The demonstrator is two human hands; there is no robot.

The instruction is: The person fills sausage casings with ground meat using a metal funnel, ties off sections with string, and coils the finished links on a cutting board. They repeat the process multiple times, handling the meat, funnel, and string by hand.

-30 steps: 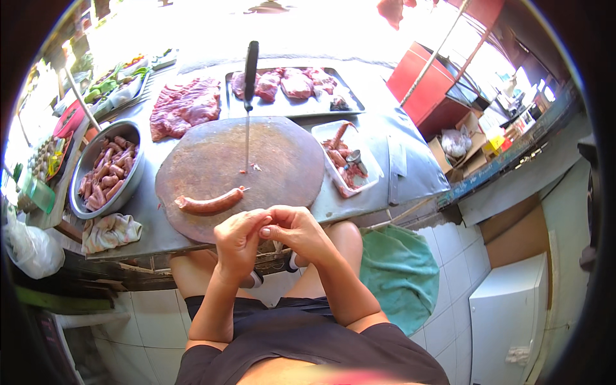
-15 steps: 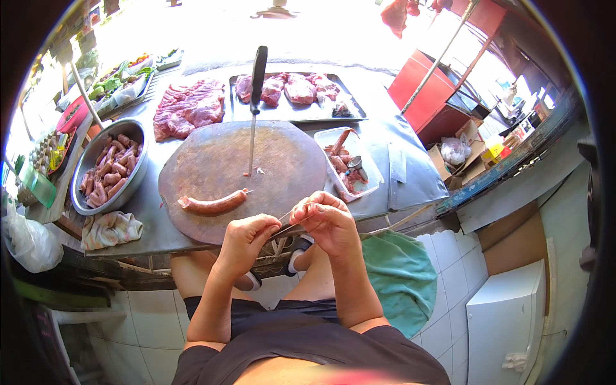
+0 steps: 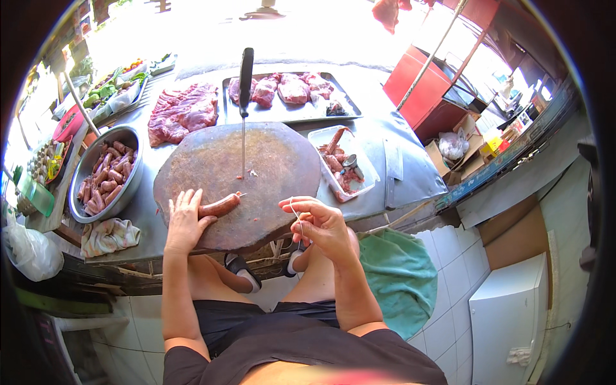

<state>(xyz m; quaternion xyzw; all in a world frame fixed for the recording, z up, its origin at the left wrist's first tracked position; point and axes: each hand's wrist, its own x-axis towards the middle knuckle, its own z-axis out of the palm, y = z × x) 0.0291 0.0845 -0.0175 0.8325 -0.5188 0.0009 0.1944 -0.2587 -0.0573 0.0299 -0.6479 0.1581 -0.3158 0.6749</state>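
Note:
My left hand (image 3: 189, 221) rests with outstretched fingers on the left end of a sausage (image 3: 221, 205) on the round wooden chopping board (image 3: 269, 163); that end is hidden. A thin white string (image 3: 292, 205) dangles from my right hand (image 3: 321, 228), pinched between its fingers right of the sausage, near the board's front edge. A black-handled thin blade (image 3: 245, 80) stands upright on the board. Left of the board a metal bowl (image 3: 129, 197) holds several sausages. To its right a white plastic container (image 3: 369, 183) holds meat scraps and a metal piece.
Behind the board lie a slab of meat (image 3: 183, 112) and a tray (image 3: 343, 112) of meat pieces. A rag (image 3: 109, 237) sits at the front left, a cleaver (image 3: 394, 173) at the right. Trays of vegetables (image 3: 106, 90), red box (image 3: 417, 83), green cloth (image 3: 401, 289) below.
My hands have moved apart. The left went up and left from the string onto the sausage; the right kept the string and shifted slightly right since first seen.

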